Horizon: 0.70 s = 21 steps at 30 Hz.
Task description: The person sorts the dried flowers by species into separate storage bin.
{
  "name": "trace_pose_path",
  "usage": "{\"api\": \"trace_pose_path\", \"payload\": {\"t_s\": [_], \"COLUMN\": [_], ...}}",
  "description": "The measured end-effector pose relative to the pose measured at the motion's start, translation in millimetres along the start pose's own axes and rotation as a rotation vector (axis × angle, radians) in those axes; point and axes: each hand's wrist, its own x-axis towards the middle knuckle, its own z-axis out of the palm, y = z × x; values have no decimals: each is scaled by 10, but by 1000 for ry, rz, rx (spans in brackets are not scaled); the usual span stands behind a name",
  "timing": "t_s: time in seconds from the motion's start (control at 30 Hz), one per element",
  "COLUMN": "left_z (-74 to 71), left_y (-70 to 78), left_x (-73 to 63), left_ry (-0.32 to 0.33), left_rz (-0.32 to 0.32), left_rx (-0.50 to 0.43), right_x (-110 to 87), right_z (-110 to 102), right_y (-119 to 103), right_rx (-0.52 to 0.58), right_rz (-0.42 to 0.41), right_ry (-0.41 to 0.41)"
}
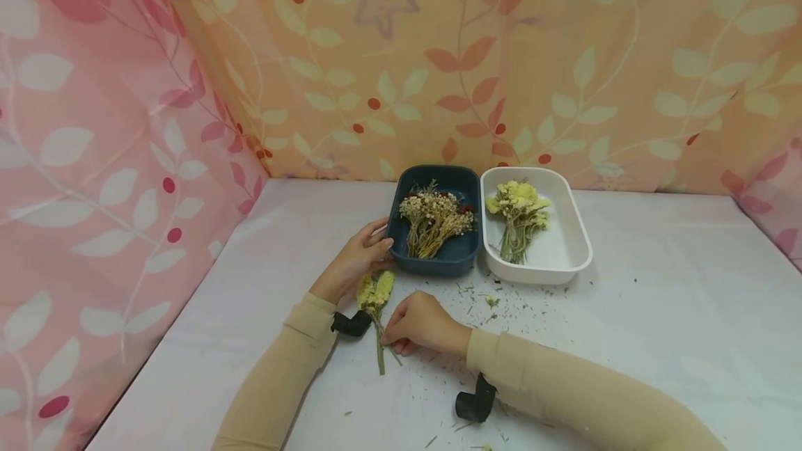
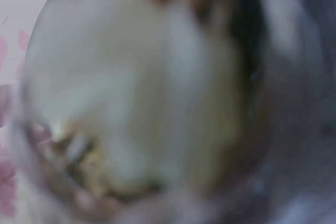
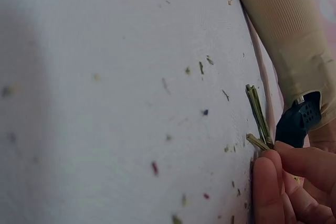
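A small bunch of yellow dried flowers (image 1: 374, 289) lies on the white table in front of the dark blue tray (image 1: 435, 268). My right hand (image 1: 422, 326) pinches its stems between thumb and fingers; in the right wrist view the cut stem ends (image 3: 256, 109) stick out past the fingertips. My left hand (image 1: 356, 259) is at the blue tray's left side, fingertips touching it, just above the yellow flower heads. Pale, blurred shapes fill most of the left wrist view, so the left fingers' details are hidden there.
Inside the blue tray are cream dried flowers (image 1: 432, 211) with some dark red ones. A white tray (image 1: 573, 256) beside it holds another yellow bunch (image 1: 516, 200). Stem bits and a small yellow sprig (image 1: 491, 301) are scattered on the table (image 1: 677, 339). Patterned cloth (image 1: 532, 54) hangs behind.
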Motion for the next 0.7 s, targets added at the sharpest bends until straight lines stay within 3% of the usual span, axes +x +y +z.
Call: {"api": "trace_pose_path", "payload": {"t_s": [0.7], "left_z": [13], "left_y": [7], "left_x": [10], "left_ry": [23], "left_rz": [0], "left_rx": [4], "right_x": [-67], "right_z": [-49], "right_y": [-77], "right_rx": [5], "right_rz": [75], "right_ry": [-4]}}
